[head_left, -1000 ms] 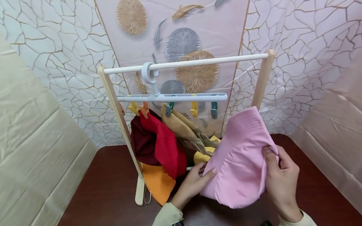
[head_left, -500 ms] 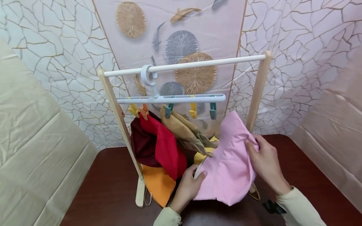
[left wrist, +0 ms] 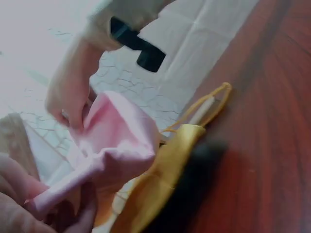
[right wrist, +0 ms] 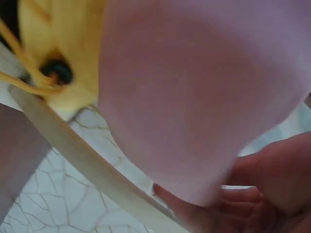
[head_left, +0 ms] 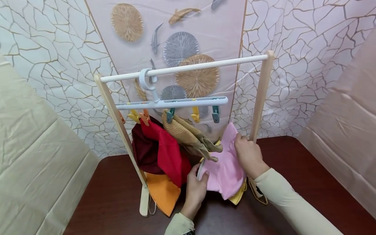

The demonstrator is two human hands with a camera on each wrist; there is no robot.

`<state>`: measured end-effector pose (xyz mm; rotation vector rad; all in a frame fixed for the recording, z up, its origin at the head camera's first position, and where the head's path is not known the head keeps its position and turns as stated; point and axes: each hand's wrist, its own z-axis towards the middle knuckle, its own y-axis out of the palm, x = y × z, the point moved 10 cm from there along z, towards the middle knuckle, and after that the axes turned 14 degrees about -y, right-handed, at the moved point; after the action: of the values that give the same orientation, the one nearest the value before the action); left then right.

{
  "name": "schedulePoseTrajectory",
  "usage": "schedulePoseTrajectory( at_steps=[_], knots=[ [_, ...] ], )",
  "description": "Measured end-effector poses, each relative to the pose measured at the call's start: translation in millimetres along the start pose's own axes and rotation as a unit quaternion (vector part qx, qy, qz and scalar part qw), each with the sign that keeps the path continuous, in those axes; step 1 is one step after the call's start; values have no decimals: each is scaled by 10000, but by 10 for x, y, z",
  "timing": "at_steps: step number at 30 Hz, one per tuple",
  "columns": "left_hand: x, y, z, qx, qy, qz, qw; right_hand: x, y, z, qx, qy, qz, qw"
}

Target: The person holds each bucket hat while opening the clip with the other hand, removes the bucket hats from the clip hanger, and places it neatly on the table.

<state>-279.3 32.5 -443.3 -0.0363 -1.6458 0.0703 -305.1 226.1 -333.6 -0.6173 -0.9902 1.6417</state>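
Note:
A pink bucket hat [head_left: 224, 171] is stretched between my two hands below the right part of the clip hanger [head_left: 188, 103]. My left hand [head_left: 194, 191] pinches its brim at the lower left. Higher up, my right hand [head_left: 249, 155] grips its right edge, close to the rack's right post. In the left wrist view the hat [left wrist: 116, 131] hangs with its inside partly showing. The free yellow clip [head_left: 195, 113] and teal clip [head_left: 215, 114] hang above it. A tan bucket hat [head_left: 185, 133], held by another teal clip [head_left: 170, 115], overlaps the pink one's left side.
A red hat [head_left: 168, 150] and a maroon hat [head_left: 145, 151] hang from clips at the left. On the dark table [head_left: 111, 195], an orange hat [head_left: 163, 192] lies by the wooden rack [head_left: 262, 94]. A yellow hat [head_left: 239, 194] with a cord sits behind the pink one.
Both hands have carried the pink hat away from me and leftward, in under the hanger's right part. The right hand has moved farthest, and the yellow hat's lower edge now shows.

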Motion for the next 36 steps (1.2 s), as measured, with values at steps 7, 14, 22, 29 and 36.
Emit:
schedulePoseTrajectory(
  at_steps=[7,14,22,29,36],
  knots=[
    [55,-49,-120,650,661,2070,9739,-365,355,-103,-45,-1756,-593,9827],
    [313,229,-422,1174,2015,4747,8487,-375,619,-208,-1319,-1463,-16,9804],
    [20,621,-620,727,1733,6945,6946,-358,931,-325,-2153,-708,1181,9668],
    [-219,652,-615,111,1087,6859,7194,-225,1284,-398,-1938,-277,1700,9658],
    [-502,649,-548,-560,571,7262,6829,-201,1314,-354,-1370,-414,1993,9694]
  ],
)
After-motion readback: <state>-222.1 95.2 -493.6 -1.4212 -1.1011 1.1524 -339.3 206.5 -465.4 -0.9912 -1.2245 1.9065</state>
